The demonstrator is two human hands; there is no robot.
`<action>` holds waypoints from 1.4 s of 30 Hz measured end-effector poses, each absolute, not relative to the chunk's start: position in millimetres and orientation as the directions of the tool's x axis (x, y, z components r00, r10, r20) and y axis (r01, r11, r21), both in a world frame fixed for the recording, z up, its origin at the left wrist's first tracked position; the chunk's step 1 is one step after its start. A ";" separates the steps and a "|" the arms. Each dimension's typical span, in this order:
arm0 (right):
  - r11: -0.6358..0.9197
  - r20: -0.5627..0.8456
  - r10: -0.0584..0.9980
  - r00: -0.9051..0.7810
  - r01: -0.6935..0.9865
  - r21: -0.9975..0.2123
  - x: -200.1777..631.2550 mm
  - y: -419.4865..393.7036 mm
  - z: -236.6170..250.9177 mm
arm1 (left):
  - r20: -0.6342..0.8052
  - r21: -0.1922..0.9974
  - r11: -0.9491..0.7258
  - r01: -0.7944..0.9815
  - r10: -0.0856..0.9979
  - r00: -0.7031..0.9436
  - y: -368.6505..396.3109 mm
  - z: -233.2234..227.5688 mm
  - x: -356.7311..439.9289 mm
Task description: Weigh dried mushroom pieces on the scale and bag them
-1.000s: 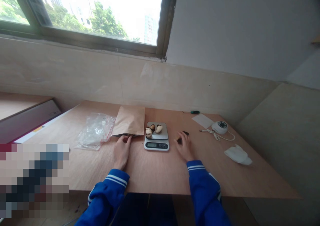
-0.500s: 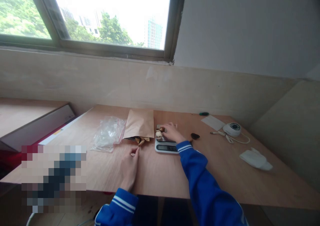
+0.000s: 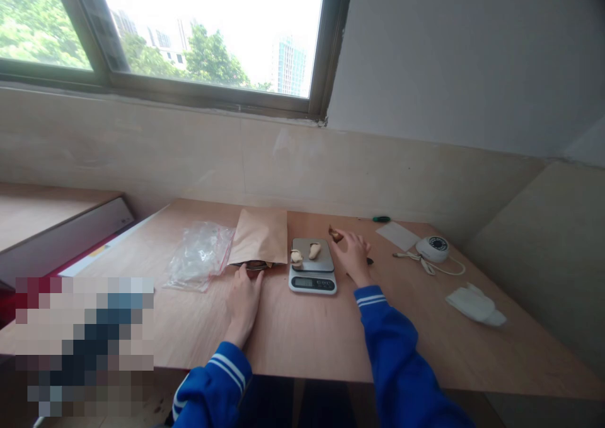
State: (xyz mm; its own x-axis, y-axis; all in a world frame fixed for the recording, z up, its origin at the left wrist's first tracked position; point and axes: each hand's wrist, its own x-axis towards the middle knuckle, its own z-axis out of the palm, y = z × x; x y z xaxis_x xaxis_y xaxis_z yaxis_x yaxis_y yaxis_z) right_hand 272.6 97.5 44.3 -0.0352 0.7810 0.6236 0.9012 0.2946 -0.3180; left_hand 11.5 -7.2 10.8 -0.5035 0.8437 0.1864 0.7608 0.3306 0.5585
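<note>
A small digital scale (image 3: pixel 312 273) sits mid-table with two pale pieces (image 3: pixel 305 253) on its platform. My right hand (image 3: pixel 353 256) hovers just right of the scale, pinching a small brown piece (image 3: pixel 335 233) in its fingertips. My left hand (image 3: pixel 244 299) lies flat on the table, fingertips at the open mouth of a brown paper bag (image 3: pixel 260 244) that lies left of the scale. Something dark shows inside the bag's mouth.
A crumpled clear zip bag (image 3: pixel 201 256) lies left of the paper bag. At the right are a white dome camera (image 3: pixel 433 248) with its cable, a paper slip (image 3: pixel 399 235), a green-handled screwdriver (image 3: pixel 380 219) and a white cloth (image 3: pixel 475 304). A lower bench (image 3: pixel 61 226) stands at the left.
My right hand has come off the scale platform to its right side, now holding a brown piece. My left hand has moved forward to the bag's mouth.
</note>
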 end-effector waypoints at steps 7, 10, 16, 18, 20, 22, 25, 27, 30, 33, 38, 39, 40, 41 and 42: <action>0.190 0.562 0.826 -0.046 0.961 -0.200 356.0 62.6 -22.2 | 0.105 0.597 0.319 0.736 0.878 -0.466 -7.6 13.8 6.3; 0.223 0.533 0.842 -0.089 0.956 -0.192 362.9 57.0 -37.7 | 0.136 0.604 0.320 0.730 0.861 -0.490 -7.5 14.2 7.4; 0.213 0.545 0.836 -0.062 0.952 -0.218 358.2 58.0 -39.3 | 0.182 0.470 0.340 0.814 0.866 -0.467 -3.1 19.5 18.9; 0.209 0.553 0.832 -0.043 0.948 -0.240 357.7 57.3 -37.9 | 0.116 0.508 0.363 0.781 0.870 -0.479 -1.1 20.7 20.8; 0.206 0.553 0.832 -0.030 0.944 -0.259 357.6 56.2 -37.0 | 0.061 0.544 0.400 0.738 0.858 -0.510 1.2 20.4 20.1; 0.211 0.553 0.833 -0.029 0.940 -0.269 357.6 55.2 -36.3 | 0.054 0.552 0.412 0.725 0.850 -0.524 3.4 19.2 17.6; 0.221 0.552 0.833 -0.033 0.935 -0.278 357.7 54.4 -35.4 | 0.084 0.563 0.379 0.734 0.857 -0.508 5.1 17.8 13.5; 0.219 0.543 0.839 -0.030 0.933 -0.285 357.9 54.2 -34.9 | 0.099 0.586 0.350 0.731 0.865 -0.493 4.1 18.2 11.9; 0.214 0.534 0.845 -0.024 0.931 -0.295 358.1 54.0 -34.6 | 0.104 0.624 0.322 0.712 0.869 -0.484 -2.0 20.6 11.3; 0.218 0.550 0.835 -0.021 0.930 -0.296 357.8 53.5 -34.5 | 0.083 0.652 0.320 0.688 0.871 -0.484 -14.3 24.9 11.6; 0.221 0.556 0.831 -0.019 0.928 -0.299 356.9 52.0 -33.3 | 0.084 0.606 0.352 0.714 0.863 -0.498 -42.6 35.5 9.6; 0.217 0.550 0.835 -0.015 0.928 -0.303 356.8 51.8 -33.0 | 0.089 0.597 0.351 0.721 0.864 -0.495 -48.2 38.2 9.2; 0.212 0.543 0.840 -0.011 0.927 -0.308 356.7 51.5 -32.8 | 0.090 0.590 0.352 0.727 0.866 -0.492 -53.7 41.1 9.1; 0.206 0.535 0.845 -0.007 0.927 -0.314 356.7 51.4 -32.5 | 0.086 0.581 0.356 0.732 0.867 -0.490 -59.0 44.3 9.9; 0.201 0.527 0.850 -0.003 0.926 -0.319 356.7 51.2 -32.4 | 0.077 0.569 0.368 0.735 0.867 -0.493 -64.1 47.8 11.7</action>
